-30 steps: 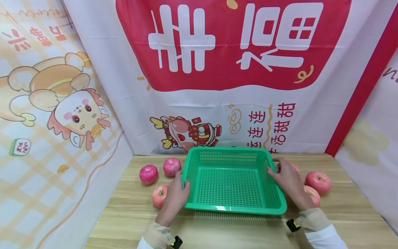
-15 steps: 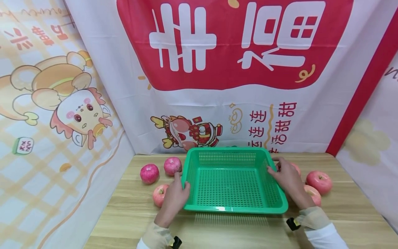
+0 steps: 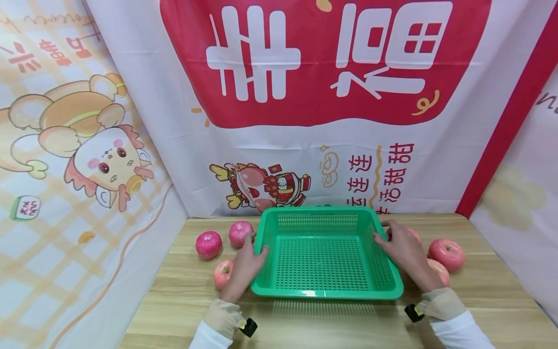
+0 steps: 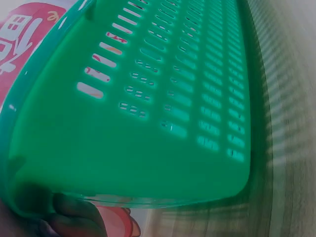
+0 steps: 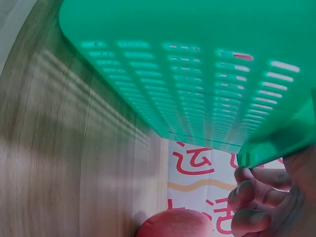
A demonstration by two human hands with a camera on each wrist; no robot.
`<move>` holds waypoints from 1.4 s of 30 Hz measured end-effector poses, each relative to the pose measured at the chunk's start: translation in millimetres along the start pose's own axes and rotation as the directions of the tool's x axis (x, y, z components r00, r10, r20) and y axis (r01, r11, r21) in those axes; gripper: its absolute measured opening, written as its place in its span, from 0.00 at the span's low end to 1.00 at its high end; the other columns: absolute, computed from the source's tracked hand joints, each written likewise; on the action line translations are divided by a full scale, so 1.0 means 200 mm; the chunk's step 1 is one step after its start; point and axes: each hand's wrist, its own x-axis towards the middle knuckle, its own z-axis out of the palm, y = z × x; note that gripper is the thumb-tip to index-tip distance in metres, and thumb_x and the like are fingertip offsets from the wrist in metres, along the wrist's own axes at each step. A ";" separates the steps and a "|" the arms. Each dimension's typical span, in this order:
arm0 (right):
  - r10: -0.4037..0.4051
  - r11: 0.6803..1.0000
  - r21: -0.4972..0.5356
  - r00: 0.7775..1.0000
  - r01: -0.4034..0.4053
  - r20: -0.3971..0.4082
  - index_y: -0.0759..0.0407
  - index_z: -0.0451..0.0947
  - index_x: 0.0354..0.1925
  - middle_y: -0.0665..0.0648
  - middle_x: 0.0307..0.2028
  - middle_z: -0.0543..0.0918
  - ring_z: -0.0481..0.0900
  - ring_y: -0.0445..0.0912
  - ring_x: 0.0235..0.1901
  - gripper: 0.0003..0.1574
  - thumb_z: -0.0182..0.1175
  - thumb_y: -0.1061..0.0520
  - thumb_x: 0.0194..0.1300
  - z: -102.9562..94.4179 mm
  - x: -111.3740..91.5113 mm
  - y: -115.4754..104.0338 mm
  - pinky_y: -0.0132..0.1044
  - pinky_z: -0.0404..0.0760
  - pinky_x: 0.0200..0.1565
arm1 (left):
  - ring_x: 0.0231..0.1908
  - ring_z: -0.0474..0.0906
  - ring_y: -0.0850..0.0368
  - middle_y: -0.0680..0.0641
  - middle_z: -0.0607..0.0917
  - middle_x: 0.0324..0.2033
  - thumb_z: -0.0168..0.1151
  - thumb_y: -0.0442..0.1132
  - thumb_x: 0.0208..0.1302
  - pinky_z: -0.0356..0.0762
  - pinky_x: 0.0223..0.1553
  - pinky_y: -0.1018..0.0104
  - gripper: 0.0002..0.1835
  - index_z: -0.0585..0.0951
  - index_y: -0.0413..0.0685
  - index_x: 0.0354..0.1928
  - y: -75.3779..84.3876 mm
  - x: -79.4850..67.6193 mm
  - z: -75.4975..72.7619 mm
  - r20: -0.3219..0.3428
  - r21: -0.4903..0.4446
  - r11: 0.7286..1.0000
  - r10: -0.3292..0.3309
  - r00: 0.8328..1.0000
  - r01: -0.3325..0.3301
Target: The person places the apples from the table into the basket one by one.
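An empty green plastic basket (image 3: 320, 261) with slotted walls sits in front of me in the head view. My left hand (image 3: 245, 264) grips its left rim, thumb over the edge and fingers on the outside. On the opposite rim, my right hand (image 3: 404, 249) holds on with thumb inside and curled fingers outside. The left wrist view shows the basket's side wall (image 4: 113, 153), with fingers (image 4: 79, 217) tucked under the rim. In the right wrist view the fingers (image 5: 252, 197) are bent beneath the rim, beside the slotted wall (image 5: 192, 29).
Left of the basket lie two deep pink round fruits (image 3: 209, 245) (image 3: 240, 234) and an apple (image 3: 223, 274) partly behind my left forearm. Several apples, one at the far right (image 3: 446, 255), lie around my right hand. A printed cloth (image 3: 322, 140) hangs behind the wooden table (image 3: 183, 300).
My left hand has shifted slightly, its thumb a little farther over the rim, and more of the basket's near left corner shows. The right hand and the fruit look the same.
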 end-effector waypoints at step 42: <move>-0.161 0.969 -0.142 0.954 0.202 0.253 0.68 0.73 0.70 0.75 0.67 0.75 0.69 0.74 0.64 0.50 0.74 0.40 0.61 -0.27 0.18 0.31 0.77 0.73 0.59 | 0.55 0.85 0.40 0.30 0.82 0.64 0.59 0.35 0.76 0.85 0.55 0.41 0.33 0.67 0.41 0.79 0.01 -0.02 0.04 -0.020 -0.049 0.997 0.066 0.998 -0.067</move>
